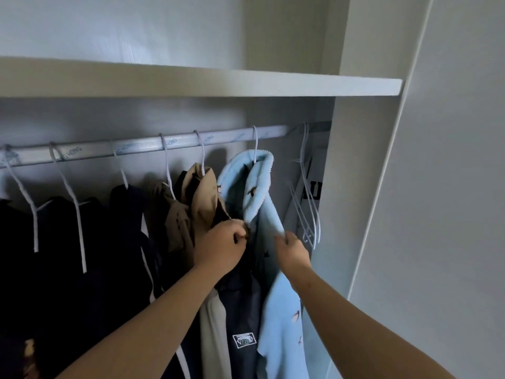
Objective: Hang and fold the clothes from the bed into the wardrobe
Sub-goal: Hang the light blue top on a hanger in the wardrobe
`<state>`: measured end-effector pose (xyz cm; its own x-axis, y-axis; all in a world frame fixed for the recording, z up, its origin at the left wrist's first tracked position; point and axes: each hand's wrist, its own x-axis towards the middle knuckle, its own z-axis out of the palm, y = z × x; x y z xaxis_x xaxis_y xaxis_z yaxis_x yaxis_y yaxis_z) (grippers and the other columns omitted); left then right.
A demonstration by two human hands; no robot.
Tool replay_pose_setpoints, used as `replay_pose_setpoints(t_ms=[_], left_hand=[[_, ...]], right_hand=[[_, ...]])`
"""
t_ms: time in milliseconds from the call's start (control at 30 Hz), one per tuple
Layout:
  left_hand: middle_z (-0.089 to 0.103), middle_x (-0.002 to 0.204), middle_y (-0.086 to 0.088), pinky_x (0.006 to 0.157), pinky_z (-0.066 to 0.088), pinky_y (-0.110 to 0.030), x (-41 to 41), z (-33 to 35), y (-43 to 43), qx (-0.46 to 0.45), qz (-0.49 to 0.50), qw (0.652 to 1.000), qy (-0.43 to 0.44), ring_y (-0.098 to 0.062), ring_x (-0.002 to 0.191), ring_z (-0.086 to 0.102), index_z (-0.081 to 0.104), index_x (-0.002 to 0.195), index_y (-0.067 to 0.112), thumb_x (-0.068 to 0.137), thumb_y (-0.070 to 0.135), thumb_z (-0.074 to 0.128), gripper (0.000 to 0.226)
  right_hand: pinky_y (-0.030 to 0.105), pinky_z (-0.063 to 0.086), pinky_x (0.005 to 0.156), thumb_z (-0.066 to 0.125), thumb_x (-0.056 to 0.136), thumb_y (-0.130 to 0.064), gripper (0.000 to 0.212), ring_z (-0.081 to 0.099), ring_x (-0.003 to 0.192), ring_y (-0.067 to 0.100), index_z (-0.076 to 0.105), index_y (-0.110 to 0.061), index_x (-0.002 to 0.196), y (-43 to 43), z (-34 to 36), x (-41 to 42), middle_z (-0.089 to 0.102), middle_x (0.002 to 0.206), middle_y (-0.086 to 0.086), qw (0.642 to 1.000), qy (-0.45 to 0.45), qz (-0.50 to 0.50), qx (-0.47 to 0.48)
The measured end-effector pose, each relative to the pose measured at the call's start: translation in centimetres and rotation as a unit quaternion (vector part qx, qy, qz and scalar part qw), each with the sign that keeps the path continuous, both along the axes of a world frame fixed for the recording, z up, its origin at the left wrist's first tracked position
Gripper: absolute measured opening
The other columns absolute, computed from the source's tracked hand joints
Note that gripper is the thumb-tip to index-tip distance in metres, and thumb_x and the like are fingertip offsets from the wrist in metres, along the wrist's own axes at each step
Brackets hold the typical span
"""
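A light blue shirt [257,192] with small dark bird prints hangs on a white hanger from the wardrobe rail [131,149]. My left hand [221,247] pinches the shirt's left front edge just below the collar, beside a tan garment [202,195]. My right hand [293,250] grips the shirt's right front edge at about the same height. Both arms reach up from the bottom of the view. A navy garment with a white patch [240,324] hangs under my left forearm.
Several dark garments [68,242] on white hangers fill the rail's left half. Empty white hangers [308,203] hang at the rail's right end against the wardrobe side panel [347,214]. A white shelf [191,83] runs above the rail.
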<state>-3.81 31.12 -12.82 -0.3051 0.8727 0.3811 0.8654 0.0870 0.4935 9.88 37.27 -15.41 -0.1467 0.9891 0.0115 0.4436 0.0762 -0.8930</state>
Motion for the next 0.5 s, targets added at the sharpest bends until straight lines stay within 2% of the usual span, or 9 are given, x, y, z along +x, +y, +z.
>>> replay_pose_setpoints(t_ms=[67, 133, 200, 300, 400, 500], left_hand=[[0.061, 0.11, 0.005, 0.081, 0.043, -0.026, 1.5, -0.6, -0.9, 0.028, 0.0, 0.999, -0.031, -0.017, 0.102, 0.057, 0.066, 0.098, 0.019, 0.085, 0.02, 0.059, 0.015], [0.064, 0.105, -0.004, 0.088, 0.044, -0.035, 3.1, -1.3, -1.8, 0.072, -0.005, 0.997, -0.018, -0.024, 0.105, 0.055, 0.067, 0.1, 0.013, 0.08, 0.015, 0.064, 0.021], [0.066, 0.099, -0.008, 0.087, 0.044, -0.041, 4.7, -2.1, -2.8, 0.113, 0.002, 0.994, -0.007, -0.03, 0.103, 0.055, 0.068, 0.099, 0.01, 0.074, 0.01, 0.069, 0.025], [0.068, 0.097, -0.009, 0.084, 0.047, -0.042, 7.6, -4.2, -3.9, 0.144, 0.001, 0.989, -0.039, -0.034, 0.098, 0.058, 0.069, 0.1, 0.008, 0.072, 0.004, 0.07, 0.028], [0.066, 0.11, -0.007, 0.093, 0.044, -0.041, 12.3, -6.9, -4.8, 0.086, -0.055, 0.986, -0.131, -0.03, 0.108, 0.055, 0.067, 0.106, 0.008, 0.078, 0.004, 0.066, 0.028], [0.063, 0.113, -0.001, 0.089, 0.039, -0.025, 18.1, -9.2, -6.4, 0.005, -0.102, 0.969, -0.226, -0.021, 0.108, 0.054, 0.063, 0.11, 0.015, 0.084, 0.009, 0.062, 0.027]], right_hand=[[0.034, 0.042, 0.074, 0.036, 0.096, -0.033, 0.026, 0.052, 0.082, 0.026, 0.052, -0.014, 0.106, -1.0, -0.7, 1.2, 0.055, 0.093, 0.009, 1.0, 0.006, -0.01, 0.0], [0.035, 0.043, 0.082, 0.042, 0.094, -0.035, 0.03, 0.055, 0.095, 0.028, 0.051, -0.019, 0.118, -2.0, -1.5, 2.2, 0.057, 0.107, 0.008, 0.999, 0.025, -0.023, 0.004], [0.032, 0.042, 0.088, 0.049, 0.092, -0.035, 0.037, 0.053, 0.107, 0.026, 0.047, -0.022, 0.127, -3.1, -2.5, 3.3, 0.054, 0.121, 0.006, 0.998, 0.056, -0.041, 0.006], [0.027, 0.038, 0.089, 0.054, 0.091, -0.032, 0.041, 0.049, 0.107, 0.018, 0.045, -0.022, 0.13, -5.5, -4.4, 6.5, 0.048, 0.128, 0.002, 0.992, 0.1, -0.069, -0.015], [0.021, 0.033, 0.082, 0.056, 0.09, -0.03, 0.039, 0.047, 0.098, 0.012, 0.046, -0.021, 0.127, -8.3, -6.9, 11.6, 0.047, 0.123, 0.0, 0.985, 0.11, -0.124, -0.054], [0.021, 0.034, 0.084, 0.057, 0.09, -0.029, 0.034, 0.049, 0.101, 0.013, 0.05, -0.02, 0.122, -12.6, -9.0, 17.3, 0.049, 0.114, -0.003, 0.974, 0.114, -0.178, -0.086]])
